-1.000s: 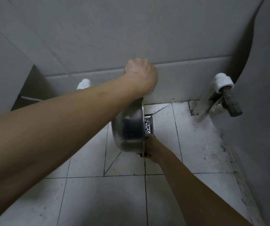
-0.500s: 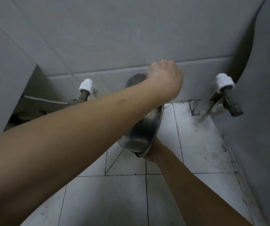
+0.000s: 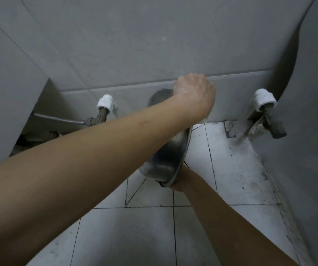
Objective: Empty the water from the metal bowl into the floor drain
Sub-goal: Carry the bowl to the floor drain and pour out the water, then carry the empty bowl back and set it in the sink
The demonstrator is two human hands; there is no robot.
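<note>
Bowl orientation: round, dull-silver metal bowl point(image 3: 168, 150) stands nearly on edge above the pale tiled floor point(image 3: 231, 169), underside twd the camera, open side facing away/right, rim axis running top-to-bottom betw. the two hands. Left hand point(image 3: 193, 95) is clenched over the upper rim; right hand point(image 3: 181, 182) cups the lowest rim from beneath, fingers hidden, so its closure cannot be told. Floor drain is not visible, prob. behind the bowl; water stream not discernible.
</note>
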